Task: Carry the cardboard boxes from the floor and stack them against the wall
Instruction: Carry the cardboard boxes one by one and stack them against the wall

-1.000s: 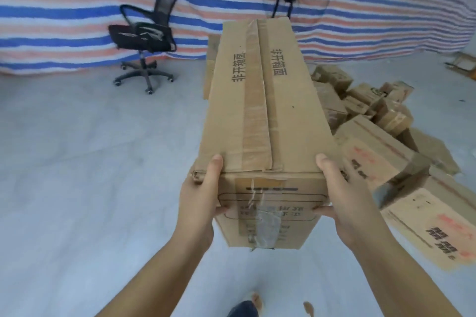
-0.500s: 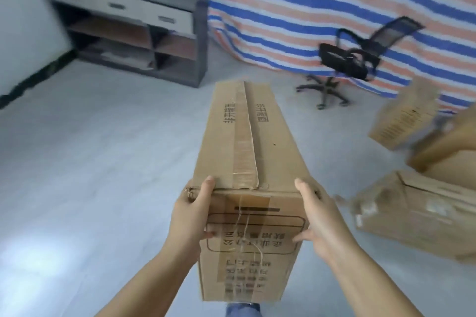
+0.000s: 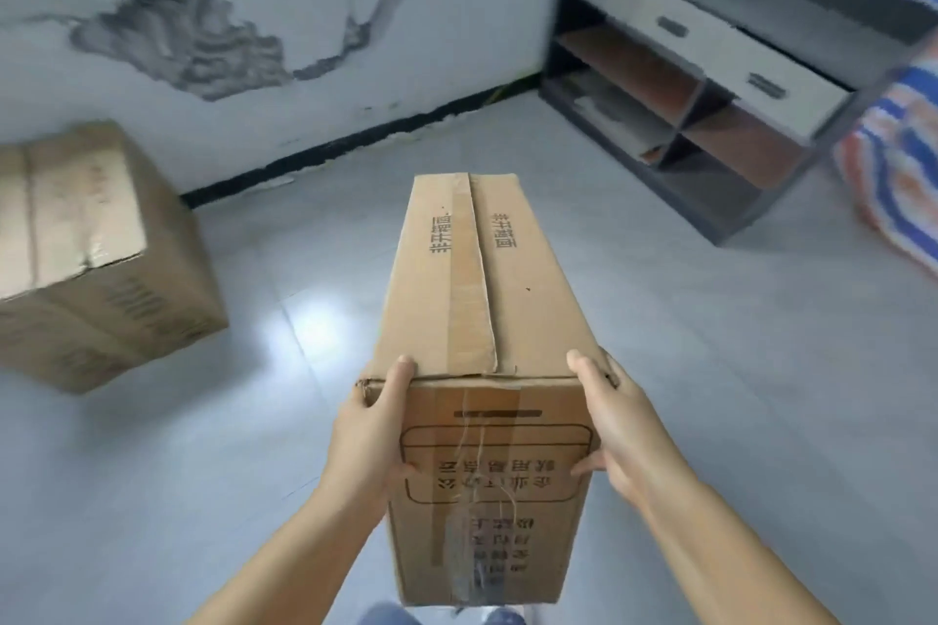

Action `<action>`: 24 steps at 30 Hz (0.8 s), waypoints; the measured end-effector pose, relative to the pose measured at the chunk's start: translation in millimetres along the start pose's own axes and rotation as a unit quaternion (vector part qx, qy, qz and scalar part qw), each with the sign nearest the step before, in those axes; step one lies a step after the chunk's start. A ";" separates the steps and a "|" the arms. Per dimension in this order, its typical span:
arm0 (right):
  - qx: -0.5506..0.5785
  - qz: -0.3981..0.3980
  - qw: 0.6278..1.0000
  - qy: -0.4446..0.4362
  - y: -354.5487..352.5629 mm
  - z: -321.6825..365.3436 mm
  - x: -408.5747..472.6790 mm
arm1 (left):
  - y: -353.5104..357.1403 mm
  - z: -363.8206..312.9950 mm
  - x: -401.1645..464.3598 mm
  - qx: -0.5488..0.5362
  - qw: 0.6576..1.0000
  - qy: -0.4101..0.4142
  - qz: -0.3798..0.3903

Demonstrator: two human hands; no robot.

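A long, narrow cardboard box [image 3: 477, 320] of plain brown corrugated board is held off the floor between both hands, its far end pointing away from them; a strip of brown tape runs down the middle seam of its top, printed characters sit on either side of the strip, and torn clear tape hangs down its near end panel. The left hand [image 3: 368, 436] grips the near left corner, thumb hooked over the top edge and fingers curled onto the end panel; the right hand [image 3: 616, 426] clasps the near right corner the same way. Well off to the left of the left hand a second box [image 3: 96, 254], squarer and blurred, sits on the floor near the wall. Beyond and to the right of the right hand stands a dark shelf unit [image 3: 710, 81] with pale drawers and open compartments, and a striped tarp [image 3: 893, 157] beside it. The floor [image 3: 710, 345] is glossy grey tile; the wall [image 3: 254, 31] ahead is white with peeling grey patches and a black skirting.
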State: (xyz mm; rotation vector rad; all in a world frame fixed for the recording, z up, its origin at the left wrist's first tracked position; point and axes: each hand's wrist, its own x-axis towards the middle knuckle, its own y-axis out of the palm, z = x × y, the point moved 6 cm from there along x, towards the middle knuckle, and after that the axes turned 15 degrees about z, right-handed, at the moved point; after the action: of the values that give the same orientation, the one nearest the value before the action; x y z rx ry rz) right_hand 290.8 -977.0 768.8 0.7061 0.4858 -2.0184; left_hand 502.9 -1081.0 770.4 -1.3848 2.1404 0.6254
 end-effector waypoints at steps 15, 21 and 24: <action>-0.091 0.167 0.981 -0.041 339.3 205.4 197.4 | -283.4 -178.3 163.8 -0.114 0.982 0.076 -0.132; -0.092 0.191 0.975 -0.063 441.7 284.2 269.5 | -364.9 -258.7 236.4 -0.126 0.977 0.094 -0.143; -0.094 0.210 0.970 -0.074 485.1 311.9 312.9 | -395.7 -283.1 280.4 -0.146 0.971 0.095 -0.163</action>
State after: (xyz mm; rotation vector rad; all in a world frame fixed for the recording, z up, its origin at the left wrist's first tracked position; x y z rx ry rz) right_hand 487.4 -1603.1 772.6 0.4878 0.3945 -1.5884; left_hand 722.3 -1597.9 767.1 -1.9777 1.9471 0.7207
